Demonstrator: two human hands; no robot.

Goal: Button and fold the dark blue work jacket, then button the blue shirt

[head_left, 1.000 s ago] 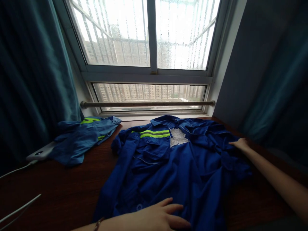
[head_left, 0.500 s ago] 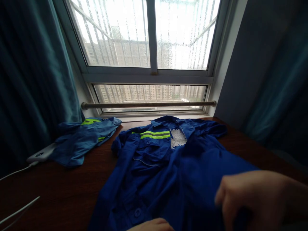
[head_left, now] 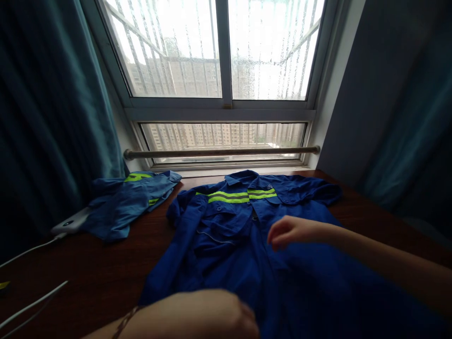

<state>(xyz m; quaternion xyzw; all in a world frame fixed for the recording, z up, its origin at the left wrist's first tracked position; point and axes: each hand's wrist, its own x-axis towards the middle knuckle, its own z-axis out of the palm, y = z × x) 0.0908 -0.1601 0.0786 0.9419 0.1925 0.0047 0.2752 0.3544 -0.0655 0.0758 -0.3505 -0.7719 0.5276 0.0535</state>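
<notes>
A dark blue work jacket (head_left: 226, 263) lies front side up, its collar toward the window and yellow-green reflective stripes across both chest sides. Its two front edges lie close together along the middle. Over the chest on the right, my right hand (head_left: 287, 233) has its fingers curled inward; whether cloth is between them I cannot make out. My left hand (head_left: 208, 313), with a braided bracelet (head_left: 125, 322) at the wrist, is low over the jacket's front. Its fingers look curled, but they are blurred and partly hidden, so what they hold does not show.
On the brown wooden surface (head_left: 88, 273), a lighter blue garment (head_left: 130, 202) lies at left, beside a white device (head_left: 72, 221) with a white cable (head_left: 31, 252). A metal bar (head_left: 222, 153) crosses the window behind. Curtains (head_left: 60, 117) hang on both sides.
The jacket's right front panel now covers the grey-white patch at the neck, and its stripe shows. My right hand has moved up and left; my left hand has come further into view.
</notes>
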